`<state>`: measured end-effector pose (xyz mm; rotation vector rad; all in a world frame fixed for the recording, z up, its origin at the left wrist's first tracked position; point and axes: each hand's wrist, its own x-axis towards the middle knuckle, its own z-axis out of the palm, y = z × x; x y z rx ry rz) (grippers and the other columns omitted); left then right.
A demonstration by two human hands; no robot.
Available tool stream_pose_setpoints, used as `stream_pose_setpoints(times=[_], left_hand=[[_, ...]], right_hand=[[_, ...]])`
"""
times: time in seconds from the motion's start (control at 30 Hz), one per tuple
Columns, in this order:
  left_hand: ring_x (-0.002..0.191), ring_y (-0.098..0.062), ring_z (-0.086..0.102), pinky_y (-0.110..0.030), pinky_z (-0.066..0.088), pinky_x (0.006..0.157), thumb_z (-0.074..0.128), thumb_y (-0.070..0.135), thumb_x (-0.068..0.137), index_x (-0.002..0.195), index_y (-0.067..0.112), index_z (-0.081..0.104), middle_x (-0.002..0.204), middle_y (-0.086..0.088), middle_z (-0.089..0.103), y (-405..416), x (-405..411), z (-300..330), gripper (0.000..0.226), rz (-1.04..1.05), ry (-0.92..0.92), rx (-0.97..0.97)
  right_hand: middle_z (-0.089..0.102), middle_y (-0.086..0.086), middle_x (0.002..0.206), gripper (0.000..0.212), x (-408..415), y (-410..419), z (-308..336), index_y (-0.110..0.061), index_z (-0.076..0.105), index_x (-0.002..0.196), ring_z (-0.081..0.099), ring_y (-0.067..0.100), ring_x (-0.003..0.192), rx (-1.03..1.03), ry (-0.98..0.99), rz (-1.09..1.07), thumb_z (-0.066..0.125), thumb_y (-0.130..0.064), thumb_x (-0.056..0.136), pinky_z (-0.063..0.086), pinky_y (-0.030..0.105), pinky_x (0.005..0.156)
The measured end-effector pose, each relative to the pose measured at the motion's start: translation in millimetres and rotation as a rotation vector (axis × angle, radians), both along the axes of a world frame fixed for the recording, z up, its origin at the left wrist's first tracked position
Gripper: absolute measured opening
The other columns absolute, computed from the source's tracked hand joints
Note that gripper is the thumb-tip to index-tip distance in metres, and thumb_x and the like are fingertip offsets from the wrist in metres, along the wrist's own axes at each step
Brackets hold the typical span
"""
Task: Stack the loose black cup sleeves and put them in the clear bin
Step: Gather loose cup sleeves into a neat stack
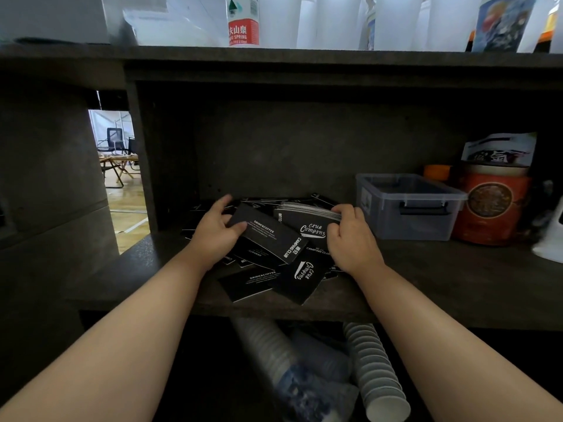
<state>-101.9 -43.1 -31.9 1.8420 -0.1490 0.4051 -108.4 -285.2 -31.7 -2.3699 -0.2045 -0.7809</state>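
Two hands work the shelf point(426, 278): left hand point(214, 231) pinches one black sleeve point(268, 236), right hand point(350, 239) grips a sleeve stack point(307, 217) beside the clear bin point(408, 205).

You see your own two forearms reaching in from the bottom corners of the view, both bare from the frame's edge to the wrist, with no sleeve, cuff, watch or band on either. Your left hand point(214, 231) wears no glove, and the fingers that show carry no ring. Your right hand point(350, 236) is just as bare, gloveless and ringless where visible, its knuckles and short thumb rounded and plain in the dim shelf light.
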Motion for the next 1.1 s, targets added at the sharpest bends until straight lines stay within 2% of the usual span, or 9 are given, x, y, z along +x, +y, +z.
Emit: stream_pose_setpoints(times=[0.1,0.23,0.43,0.57,0.6,0.67,0.73,0.9,1.1], left_hand=[[0.102,-0.014,0.066,-0.035,0.051,0.096,0.059,0.005,0.094,0.123,0.016,0.057,0.104,0.001,0.070,-2,1,-1,0.031,0.006,-0.037,0.096],[0.089,-0.011,0.068,-0.030,0.054,0.086,0.058,0.010,0.096,0.115,0.018,0.053,0.094,0.002,0.071,-3,1,-1,0.021,0.013,-0.072,0.071],[0.078,-0.008,0.066,-0.031,0.052,0.072,0.056,0.043,0.095,0.105,0.024,0.057,0.080,0.008,0.071,-8,-2,-4,0.022,0.192,-0.226,0.592],[0.073,-0.014,0.065,-0.027,0.042,0.056,0.042,0.063,0.092,0.099,0.021,0.061,0.072,0.006,0.066,-16,-6,-2,0.047,0.354,-0.261,0.927],[0.077,-0.017,0.065,-0.029,0.045,0.060,0.038,0.064,0.093,0.118,0.020,0.059,0.079,0.003,0.067,-16,-5,-3,0.054,0.395,-0.290,0.932],[0.095,-0.023,0.065,-0.036,0.052,0.073,0.037,0.056,0.097,0.151,0.023,0.024,0.106,-0.005,0.068,-16,-3,-5,0.065,0.375,-0.374,0.864],[0.117,-0.024,0.057,-0.041,0.050,0.092,0.038,0.046,0.101,0.156,0.029,0.006,0.132,-0.007,0.058,-16,0,-6,0.066,0.209,-0.336,0.838],[0.143,-0.017,0.025,-0.032,0.025,0.114,0.039,0.036,0.103,0.155,0.025,0.017,0.156,-0.001,0.032,-16,7,-9,0.058,0.048,-0.279,0.851],[0.138,-0.018,0.025,-0.036,0.031,0.110,0.041,0.038,0.101,0.155,0.024,0.017,0.151,-0.002,0.033,-19,5,-8,0.061,0.110,-0.290,0.892]], right_hand=[[0.043,0.007,0.130,0.041,1,-1,-1,-0.013,0.042,0.133,0.048,0.021,0.115,-0.004,0.004,0.018,0.049,-0.025,0.094,0.040,0.030,0.093],[0.044,0.005,0.129,0.040,0,-1,-1,-0.014,0.044,0.133,0.046,0.020,0.118,-0.041,-0.064,0.062,0.054,-0.023,0.095,0.037,0.029,0.097],[0.044,-0.001,0.124,0.034,-6,6,0,-0.014,0.046,0.130,0.046,0.010,0.112,-0.052,-0.129,0.208,0.043,-0.027,0.099,0.039,0.026,0.096],[0.042,-0.001,0.131,0.040,-4,6,0,-0.017,0.043,0.133,0.045,0.012,0.118,-0.104,-0.076,0.204,0.050,-0.033,0.097,0.034,0.021,0.092],[0.042,-0.001,0.133,0.041,-4,6,0,-0.018,0.043,0.134,0.045,0.013,0.119,-0.110,-0.073,0.207,0.051,-0.030,0.096,0.034,0.022,0.093],[0.041,-0.001,0.135,0.041,-5,6,1,-0.018,0.043,0.135,0.046,0.015,0.121,-0.117,-0.069,0.230,0.052,-0.027,0.096,0.035,0.023,0.096],[0.041,-0.001,0.135,0.042,-6,6,1,-0.019,0.043,0.136,0.047,0.015,0.120,-0.122,-0.069,0.238,0.053,-0.025,0.096,0.039,0.026,0.097],[0.043,0.000,0.134,0.048,-5,6,-1,-0.021,0.042,0.137,0.049,0.016,0.117,-0.136,-0.062,0.206,0.057,-0.029,0.092,0.041,0.024,0.091],[0.042,0.001,0.134,0.056,-2,7,0,-0.021,0.039,0.140,0.048,0.018,0.120,-0.163,-0.019,0.163,0.060,-0.039,0.091,0.042,0.028,0.095]])
